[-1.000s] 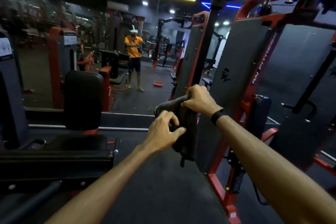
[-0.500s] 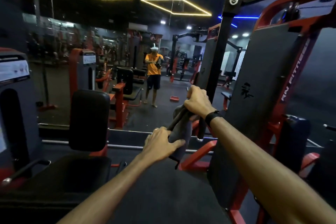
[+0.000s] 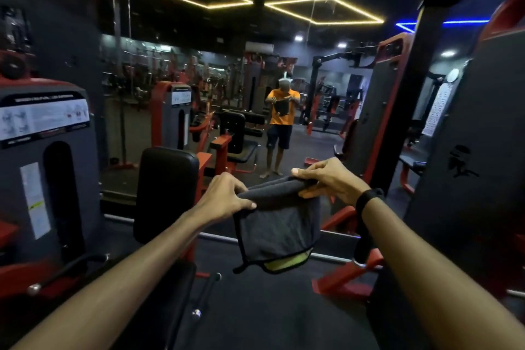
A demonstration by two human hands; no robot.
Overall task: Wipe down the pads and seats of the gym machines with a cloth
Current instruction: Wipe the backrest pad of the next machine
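Grey microfibre cloth [image 3: 277, 221] hangs folded between the left hand [image 3: 225, 199] and right hand [image 3: 331, 180], each pinching a top corner, and could slip floorward before reaching the black back pad [image 3: 166, 193] left of them.

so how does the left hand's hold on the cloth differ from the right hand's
The left hand grips the cloth at its left top corner, lower down, fingers curled under the edge. The right hand holds the right top corner higher, so the top edge slants, and its thumb lies along that edge. Only the right wrist wears a black band. Both hold the cloth in the air, off the back pad.
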